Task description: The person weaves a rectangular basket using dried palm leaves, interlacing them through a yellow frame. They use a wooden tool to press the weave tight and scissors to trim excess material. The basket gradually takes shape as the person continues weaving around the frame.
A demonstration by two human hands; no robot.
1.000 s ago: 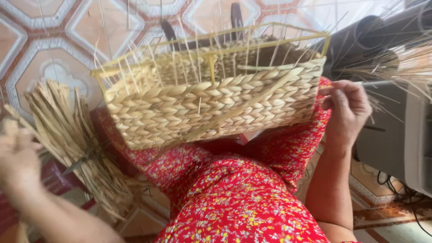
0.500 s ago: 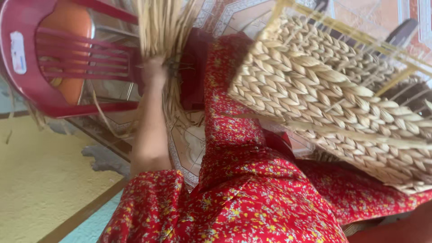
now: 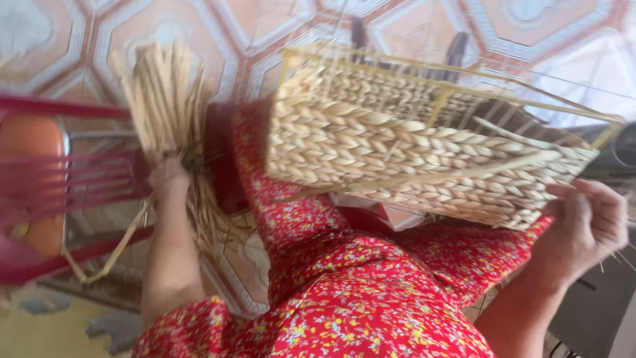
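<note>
A half-woven straw basket (image 3: 411,152) on a yellow wire frame rests on my lap, over my red flowered dress (image 3: 371,292). My right hand (image 3: 586,222) grips its right end, fingers curled round the woven edge and loose strands. My left hand (image 3: 169,178) reaches down to the left into a bundle of dry straw strands (image 3: 162,106) standing on the floor, and its fingers are closed round some of them.
A red plastic chair (image 3: 73,192) with an orange object behind its slats stands at the left. The floor has patterned hexagon tiles (image 3: 218,33). A dark object sits at the far right edge.
The view has swung back to the right, showing the whole basket and my right hand again. My left hand stays at the straw bundle beside the red chair.
</note>
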